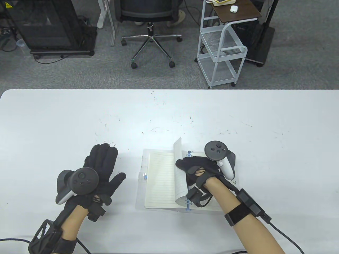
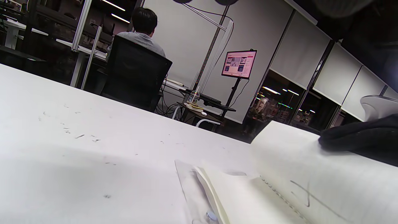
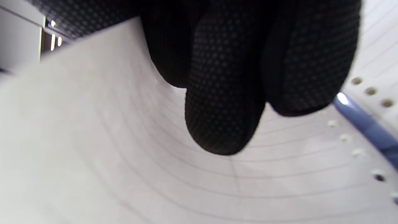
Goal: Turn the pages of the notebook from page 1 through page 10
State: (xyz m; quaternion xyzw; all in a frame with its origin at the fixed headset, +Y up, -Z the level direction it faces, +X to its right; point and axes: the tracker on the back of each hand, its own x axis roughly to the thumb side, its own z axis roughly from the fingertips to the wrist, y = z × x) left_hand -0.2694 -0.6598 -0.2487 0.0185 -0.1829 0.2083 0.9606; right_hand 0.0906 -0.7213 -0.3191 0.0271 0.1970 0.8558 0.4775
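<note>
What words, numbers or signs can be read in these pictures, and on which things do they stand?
No text can be read with certainty.
Notebook: ruled lines only on the open page; no page number shows.
Lifted page: a handwritten mark like a cross or "x"; its meaning is unclear.
Monitor in the background: pink screen content, too small to read.
Yellow sticker on the black cabinet: a warning sign, too small to read.

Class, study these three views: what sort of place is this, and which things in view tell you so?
Most likely an office or lab workspace: a swivel office chair on grey carpet, a wheeled wire cart, and in the left wrist view a monitor on a stand near someone seated at a desk.
</note>
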